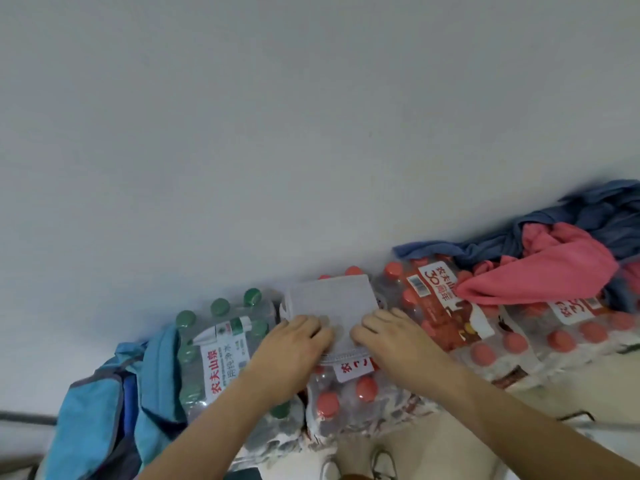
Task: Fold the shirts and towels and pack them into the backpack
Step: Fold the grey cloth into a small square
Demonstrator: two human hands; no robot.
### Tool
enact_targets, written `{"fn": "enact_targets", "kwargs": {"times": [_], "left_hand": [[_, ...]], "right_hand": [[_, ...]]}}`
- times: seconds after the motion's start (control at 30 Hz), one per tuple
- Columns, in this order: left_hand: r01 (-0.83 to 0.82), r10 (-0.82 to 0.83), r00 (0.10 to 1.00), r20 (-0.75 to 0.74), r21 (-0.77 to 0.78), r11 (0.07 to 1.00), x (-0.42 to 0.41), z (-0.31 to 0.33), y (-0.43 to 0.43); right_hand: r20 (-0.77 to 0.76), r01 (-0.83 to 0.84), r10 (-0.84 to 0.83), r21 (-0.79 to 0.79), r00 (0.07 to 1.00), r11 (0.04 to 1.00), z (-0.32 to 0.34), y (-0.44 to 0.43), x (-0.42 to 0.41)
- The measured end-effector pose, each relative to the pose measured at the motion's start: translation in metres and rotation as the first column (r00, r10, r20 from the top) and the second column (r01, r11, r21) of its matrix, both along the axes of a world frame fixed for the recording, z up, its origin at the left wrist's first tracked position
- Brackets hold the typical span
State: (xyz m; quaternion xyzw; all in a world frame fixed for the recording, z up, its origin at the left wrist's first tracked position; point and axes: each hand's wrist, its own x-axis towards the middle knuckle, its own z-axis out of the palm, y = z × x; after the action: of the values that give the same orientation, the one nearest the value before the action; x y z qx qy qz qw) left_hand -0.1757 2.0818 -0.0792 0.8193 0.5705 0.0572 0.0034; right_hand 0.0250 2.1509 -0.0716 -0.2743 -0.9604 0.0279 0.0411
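A small grey folded towel point(330, 297) lies on top of a pack of red-capped bottles point(349, 393). My left hand point(294, 344) presses on its near left part, fingers curled over the cloth. My right hand point(388, 336) presses on its near right part in the same way. A blue backpack point(100, 410) leans at the lower left beside a pack of green-capped bottles point(221, 344). At the right, a pink cloth point(547, 271) and a dark blue cloth point(588, 216) lie in an unfolded heap on more bottle packs.
Several shrink-wrapped packs of red-capped bottles point(512, 337) stand in a row against a pale wall point(277, 133). My shoes point(356, 465) show on the light floor at the bottom edge. A dark bar point(24, 418) crosses the lower left corner.
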Motion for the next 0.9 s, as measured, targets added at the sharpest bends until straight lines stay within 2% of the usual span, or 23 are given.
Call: {"fn": "enact_targets", "kwargs": {"times": [0.13, 0.2, 0.3, 0.43, 0.53, 0.6, 0.63, 0.67, 0.73, 0.8, 0.9], "left_hand": [[-0.037, 0.053, 0.983, 0.173, -0.097, 0.995, 0.003, -0.013, -0.019], [-0.037, 0.054, 0.981, 0.185, -0.096, 0.995, 0.001, -0.01, -0.025], [-0.035, 0.051, 0.98, 0.191, -0.083, 0.996, -0.001, -0.009, -0.03], [-0.071, 0.098, 0.952, 0.29, -0.103, 0.992, -0.005, -0.01, -0.033], [-0.152, 0.226, 0.855, 0.466, -0.193, 0.97, -0.006, -0.013, -0.036], [-0.211, 0.317, 0.786, 0.532, -0.25, 0.945, -0.006, -0.016, -0.039], [-0.239, 0.333, 0.78, 0.53, -0.24, 0.941, -0.004, -0.019, -0.041], [-0.263, 0.332, 0.793, 0.511, -0.204, 0.943, -0.002, -0.02, -0.043], [-0.274, 0.297, 0.853, 0.429, -0.116, 0.955, 0.003, -0.023, -0.05], [-0.232, 0.242, 0.917, 0.317, -0.069, 0.97, 0.009, -0.028, -0.058], [-0.205, 0.224, 0.952, 0.211, -0.106, 0.973, 0.016, -0.027, -0.066]], "right_hand": [[-0.028, 0.075, -0.082, -0.184, 0.996, 0.98, -0.02, -0.009, 0.015], [-0.019, 0.106, -0.118, -0.315, 0.993, 0.943, -0.019, -0.006, 0.019], [-0.09, 0.119, -0.19, -0.506, 0.978, 0.855, -0.02, -0.006, 0.026], [-0.174, 0.172, -0.327, -0.58, 0.929, 0.796, -0.026, -0.01, 0.03], [-0.189, 0.182, -0.326, -0.533, 0.927, 0.826, -0.031, -0.012, 0.028], [-0.177, 0.144, -0.222, -0.37, 0.959, 0.918, -0.034, -0.016, 0.026], [-0.156, 0.117, -0.161, -0.263, 0.975, 0.958, -0.034, -0.02, 0.025], [-0.138, 0.087, -0.111, -0.171, 0.984, 0.981, -0.035, -0.024, 0.025], [-0.129, 0.043, -0.056, -0.105, 0.99, 0.994, -0.036, -0.033, 0.027], [-0.117, 0.03, -0.044, -0.122, 0.992, 0.992, -0.038, -0.039, 0.029], [-0.134, 0.029, -0.047, -0.135, 0.99, 0.99, -0.039, -0.039, 0.032]]}}
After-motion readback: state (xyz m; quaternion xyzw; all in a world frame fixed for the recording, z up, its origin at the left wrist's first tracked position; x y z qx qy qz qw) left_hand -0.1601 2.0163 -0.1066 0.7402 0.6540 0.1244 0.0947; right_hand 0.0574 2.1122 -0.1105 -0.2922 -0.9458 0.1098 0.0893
